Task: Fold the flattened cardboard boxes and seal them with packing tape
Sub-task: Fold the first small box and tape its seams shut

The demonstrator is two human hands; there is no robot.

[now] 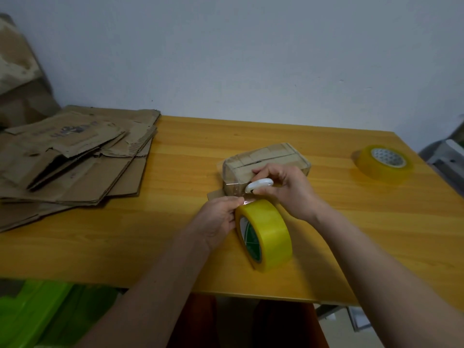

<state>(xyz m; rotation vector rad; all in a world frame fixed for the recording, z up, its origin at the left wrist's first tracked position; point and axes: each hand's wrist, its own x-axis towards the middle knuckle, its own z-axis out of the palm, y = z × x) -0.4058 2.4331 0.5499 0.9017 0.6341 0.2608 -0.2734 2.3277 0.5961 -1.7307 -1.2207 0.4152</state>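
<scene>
Two hands work at a small box [266, 164] mid-table: the left hand [221, 219] grips the tape roll [266, 232], the right hand [283, 187] pinches a white cutter [258, 185]. Sealing looks nearly finished; next, slice the stretched tape cleanly.

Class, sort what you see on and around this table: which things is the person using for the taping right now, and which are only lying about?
In use:
small cardboard box, partly taped
tape roll, held by the left hand
white cutter, held in the right hand

Lying about:
second tape roll, far right of the table
stack of flattened boxes, left
green plastic item, below the table
</scene>
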